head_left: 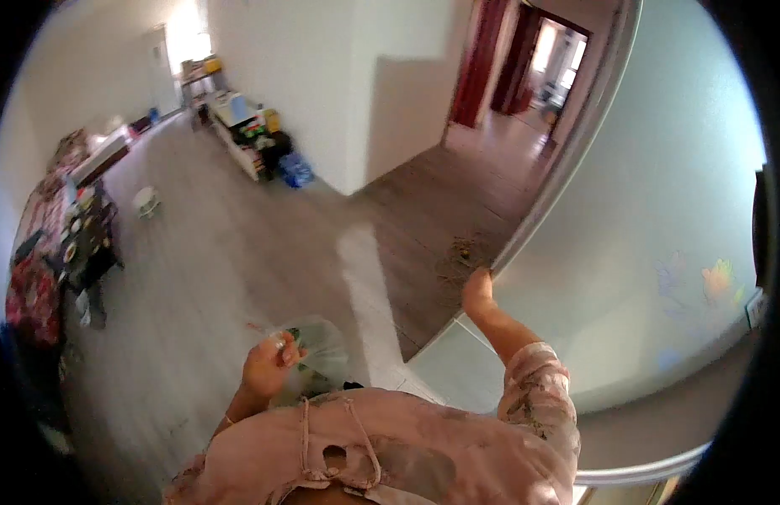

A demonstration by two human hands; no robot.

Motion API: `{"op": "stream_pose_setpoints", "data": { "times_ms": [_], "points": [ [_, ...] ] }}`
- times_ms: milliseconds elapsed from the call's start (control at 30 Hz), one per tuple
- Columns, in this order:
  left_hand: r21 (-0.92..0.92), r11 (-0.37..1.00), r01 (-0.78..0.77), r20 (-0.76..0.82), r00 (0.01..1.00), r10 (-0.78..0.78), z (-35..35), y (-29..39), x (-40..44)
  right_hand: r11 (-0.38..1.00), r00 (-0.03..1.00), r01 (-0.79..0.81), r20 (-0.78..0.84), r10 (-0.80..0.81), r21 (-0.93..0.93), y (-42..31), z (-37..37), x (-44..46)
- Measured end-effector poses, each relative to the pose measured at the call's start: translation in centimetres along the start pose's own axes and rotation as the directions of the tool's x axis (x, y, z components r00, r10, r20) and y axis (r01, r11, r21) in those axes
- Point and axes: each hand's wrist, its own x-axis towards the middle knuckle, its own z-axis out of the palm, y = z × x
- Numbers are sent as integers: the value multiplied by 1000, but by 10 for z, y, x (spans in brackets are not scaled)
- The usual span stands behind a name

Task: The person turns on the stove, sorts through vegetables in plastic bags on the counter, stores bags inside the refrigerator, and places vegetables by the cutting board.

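My left hand (pixel 269 364) is closed on the gathered top of a clear plastic bag (pixel 327 347), in front of my chest. Something green shows through the bag, too unclear to name. Out to the right, my right hand (pixel 477 291) is at the edge of a large frosted glass door (pixel 625 252), gripping its frame with the fingertips hidden from view. A colourful flower decal (pixel 720 282) is on the glass.
Left stands a dark table (pixel 91 240) crowded with items, beside a red patterned sofa (pixel 34 295). A small white stool (pixel 146 201) is on the floor. A low shelf (pixel 238 139) and blue bag (pixel 295 170) line the white wall. Behind the door edge, a red-framed doorway (pixel 516 63) opens.
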Motion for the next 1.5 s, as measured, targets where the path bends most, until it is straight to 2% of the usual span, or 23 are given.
{"op": "stream_pose_setpoints", "data": {
  "times_ms": [200, 233, 267, 300, 333, 400, 467, 533, 567, 600, 700, 833, 967, 1033, 1067, 1100, 1133, 1167, 1200, 1267, 1400, 1467, 1500],
  "points": [
    [-171, 946, 274, 396, 899, -188, -16, 1, 112, 975, 998, 6, 57, -19, 222, -52, -49, -91],
    [-166, 936, 311, 443, 872, -211, -20, 4, 127, 976, 987, 15, -161, 21, 217, -60, -64, -128],
    [-154, 926, 344, 487, 842, -231, -20, -3, 138, 807, 990, 120, -11, -139, 578, -74, -58, -145],
    [-115, 925, 361, 542, 803, -246, -19, 1, 155, 399, 950, 312, -276, -147, 862, -69, -71, -184],
    [-72, 924, 375, 593, 762, -262, -17, 2, 171, -152, 912, 274, -307, -271, 950, -63, -81, -208],
    [-7, 911, 413, 671, 677, -302, -7, -1, 195, -453, 969, 238, -243, 48, 859, -16, -145, -297],
    [48, 884, 465, 731, 586, -349, 10, -14, 217, -234, 498, 745, -287, 818, 625, -10, -157, -377],
    [56, 858, 510, 768, 527, -364, 33, -22, 237, 325, -364, 885, 60, 929, 335, -47, -150, -442],
    [54, 847, 529, 776, 512, -369, 44, -21, 242, 340, -709, 595, 277, 648, 728, -34, -155, -443],
    [57, 841, 538, 781, 500, -373, 53, -23, 249, -15, -748, 224, 181, 639, 975, -49, -136, -454],
    [119, 864, 489, 790, 480, -381, 86, -27, 258, -228, -674, -369, -90, 733, 901, -54, -157, -463],
    [225, 965, 132, 843, 471, -261, 139, -13, 244, -448, -855, -203, 65, 514, 871, -65, -36, -626],
    [464, 744, -480, 856, 460, -236, 189, 12, 219, -170, -788, 248, 301, 537, 954, -41, 20, -679],
    [280, 960, -3, 862, 440, -250, 211, -19, 214, -278, -814, -173, 22, 581, 945, -54, 56, -709],
    [253, 967, -1, 867, 444, -226, 221, -24, 211, -320, -782, -370, -106, 614, 872, -54, 62, -705],
    [227, 974, 0, 871, 447, -202, 230, -28, 207, -324, -842, -200, 7, 540, 925, -51, 62, -705],
    [281, 928, -243, 880, 451, -148, 244, -20, 199, -302, -883, -25, 121, 454, 953, -37, 44, -687],
    [319, 823, -469, 892, 443, -93, 256, -17, 194, -317, -822, -277, -52, 568, 907, -63, 80, -726],
    [222, 958, -182, 896, 425, -127, 264, -31, 200, -296, -709, -511, -202, 676, 807, -87, 118, -761],
    [-15, 903, 428, 916, 367, -159, 271, -64, 214, -313, -727, -544, -252, 638, 779, -78, 111, -751],
    [133, 985, 113, 913, 373, -167, 317, -38, 191, -637, -826, -553, -254, 503, 537, -67, 89, -740],
    [634, 686, -358, 716, 608, -344, 339, -9, 175, -676, -778, -620, -424, 463, 400, -57, 70, -719],
    [531, 821, -211, 772, 521, -365, 340, -22, 184, -630, -696, -692, -558, 452, 352, -50, 55, -704]
  ]
}}
